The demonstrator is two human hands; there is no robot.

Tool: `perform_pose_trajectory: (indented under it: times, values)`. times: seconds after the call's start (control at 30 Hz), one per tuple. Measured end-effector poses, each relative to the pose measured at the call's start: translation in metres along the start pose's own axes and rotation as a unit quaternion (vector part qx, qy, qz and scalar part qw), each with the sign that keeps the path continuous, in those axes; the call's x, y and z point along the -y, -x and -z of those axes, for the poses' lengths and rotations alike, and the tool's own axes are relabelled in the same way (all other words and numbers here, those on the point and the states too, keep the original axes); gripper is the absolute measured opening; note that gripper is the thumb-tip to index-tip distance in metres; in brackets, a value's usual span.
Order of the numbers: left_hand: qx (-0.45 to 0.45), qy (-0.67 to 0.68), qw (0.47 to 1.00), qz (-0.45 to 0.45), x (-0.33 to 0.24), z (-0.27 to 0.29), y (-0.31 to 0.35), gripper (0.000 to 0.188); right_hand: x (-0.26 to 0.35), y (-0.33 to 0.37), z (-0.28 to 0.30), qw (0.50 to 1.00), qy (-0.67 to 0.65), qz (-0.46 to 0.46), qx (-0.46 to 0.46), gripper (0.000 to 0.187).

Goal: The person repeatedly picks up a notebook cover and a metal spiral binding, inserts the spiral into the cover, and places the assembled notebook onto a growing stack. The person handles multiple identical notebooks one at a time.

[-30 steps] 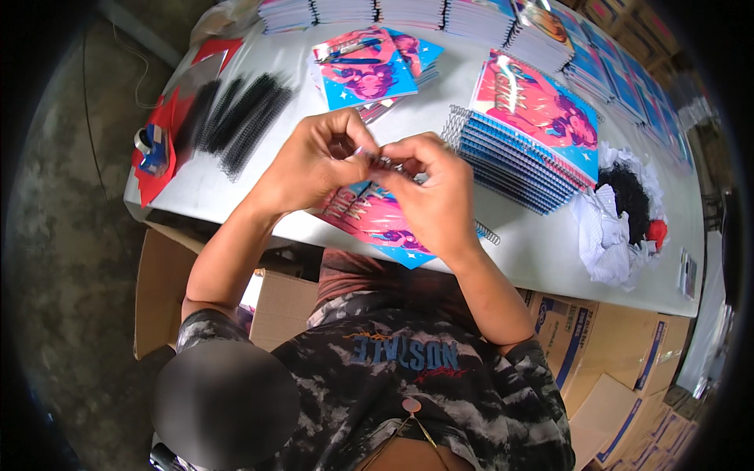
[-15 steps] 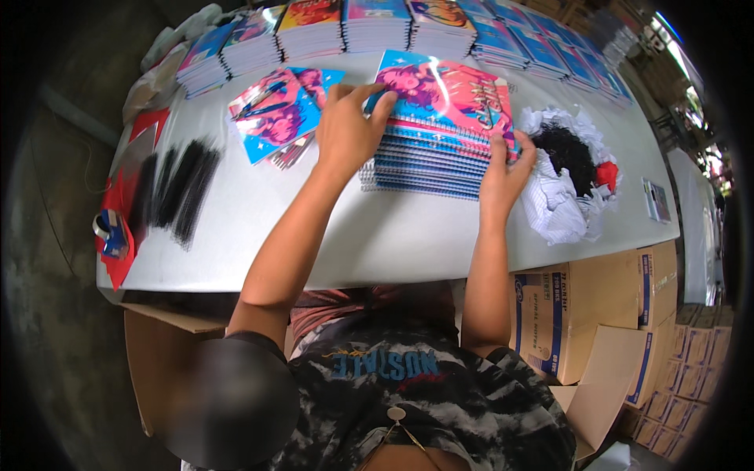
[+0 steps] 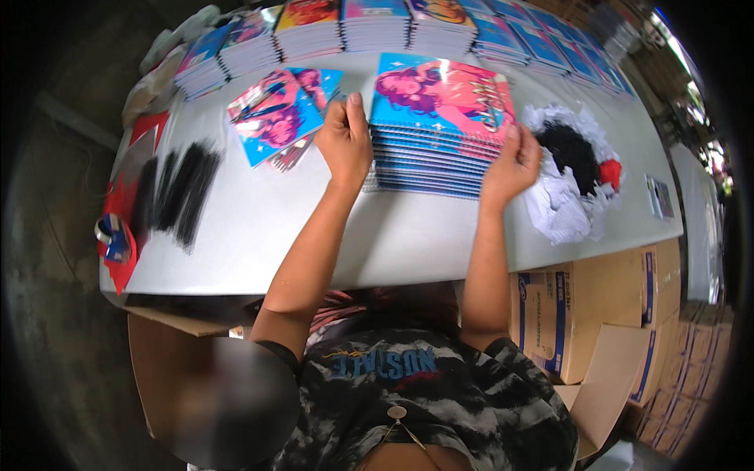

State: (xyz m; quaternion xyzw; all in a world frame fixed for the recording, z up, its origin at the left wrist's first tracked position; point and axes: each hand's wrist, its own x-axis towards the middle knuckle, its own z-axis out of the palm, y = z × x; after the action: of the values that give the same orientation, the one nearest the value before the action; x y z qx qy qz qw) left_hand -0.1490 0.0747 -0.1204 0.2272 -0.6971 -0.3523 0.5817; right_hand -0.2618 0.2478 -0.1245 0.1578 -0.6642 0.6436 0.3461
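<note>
A stack of spiral notebooks (image 3: 428,169) with blue and pink covers lies in front of me, bound edges toward me. The top spiral notebook (image 3: 440,90) shows a pink illustrated figure on blue. My left hand (image 3: 344,145) is closed beside the stack's left edge, thumb pointing up and fingers curled; whatever they may hold is hidden. At the right edge, my right hand (image 3: 512,165) is closed, with thumb and fingers at the top notebook's lower right corner. Left of the stack lie a few loose covers (image 3: 275,118) with similar artwork.
Rows of notebook stacks (image 3: 377,31) line the table's far side. Black binding coils (image 3: 188,188) and a tape roll (image 3: 114,235) on red material lie left. Crumpled white paper (image 3: 561,208) surrounds a black tangle (image 3: 569,157) on the right. Cardboard boxes (image 3: 601,298) stand below the table.
My left hand has moved off the top notebook's cover to beside its left edge, fingers now curled. The top notebook lies more squarely on the stack. My right hand remains at the right edge.
</note>
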Motion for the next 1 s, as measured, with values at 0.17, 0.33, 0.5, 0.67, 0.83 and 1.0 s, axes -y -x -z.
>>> perform_pose_trajectory:
  times: [0.17,0.33,0.5,0.67,0.83,1.0]
  values:
    - [0.169,-0.403,0.895,-0.089,0.037,0.092,-0.034,0.049,0.012,0.007,0.03,0.996,-0.052,0.049,-0.055,0.029]
    - [0.315,-0.449,0.822,-0.153,0.063,0.149,-0.038,0.033,0.046,0.033,0.021,0.986,-0.138,0.093,-0.023,0.027]
    - [0.183,-0.32,0.919,-0.138,0.012,0.164,-0.118,0.024,0.101,0.063,0.002,0.935,-0.306,-0.017,0.178,0.032]
    - [0.169,0.014,0.985,-0.034,-0.071,0.217,-0.113,0.026,0.147,0.063,-0.025,0.807,-0.424,-0.248,0.327,0.049]
    - [0.202,0.155,0.952,0.169,-0.034,0.262,-0.017,0.029,0.125,0.074,-0.016,0.711,-0.477,-0.185,0.482,0.042]
    - [0.235,0.031,0.925,0.296,0.023,0.218,0.068,0.04,0.075,0.124,0.008,0.73,-0.304,-0.198,0.579,0.021]
